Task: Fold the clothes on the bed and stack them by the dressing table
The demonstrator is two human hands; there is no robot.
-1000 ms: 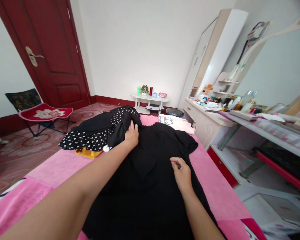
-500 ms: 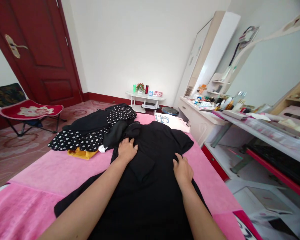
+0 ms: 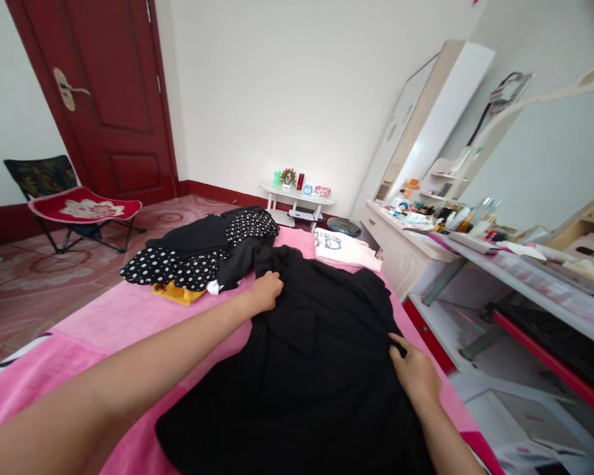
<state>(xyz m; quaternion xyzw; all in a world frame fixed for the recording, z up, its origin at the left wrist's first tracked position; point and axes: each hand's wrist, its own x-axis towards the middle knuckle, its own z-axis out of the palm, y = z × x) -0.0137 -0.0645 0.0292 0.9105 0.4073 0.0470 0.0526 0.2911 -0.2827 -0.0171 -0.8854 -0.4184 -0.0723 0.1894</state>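
Observation:
A black garment (image 3: 307,369) lies spread over the pink bed cover (image 3: 129,316). My left hand (image 3: 267,290) reaches far forward and pinches the garment's upper left edge. My right hand (image 3: 416,373) grips the garment's right edge, close to the side of the bed. A pile of clothes sits beyond the left hand: a black-and-white polka-dot piece (image 3: 178,264), dark fabric, and a yellow item (image 3: 175,293) beneath. A folded white printed garment (image 3: 346,249) lies at the far end of the bed.
A red door (image 3: 109,99) and a folding chair with a red seat (image 3: 79,208) stand at the left. A small white table (image 3: 297,198) is by the far wall. A cluttered white dresser (image 3: 426,231) and a desk (image 3: 549,277) line the right side.
My hands have moved apart from the garment's middle: the left to its upper left edge, the right to its right edge. The cloth is now bunched with folds. The camera shifted slightly.

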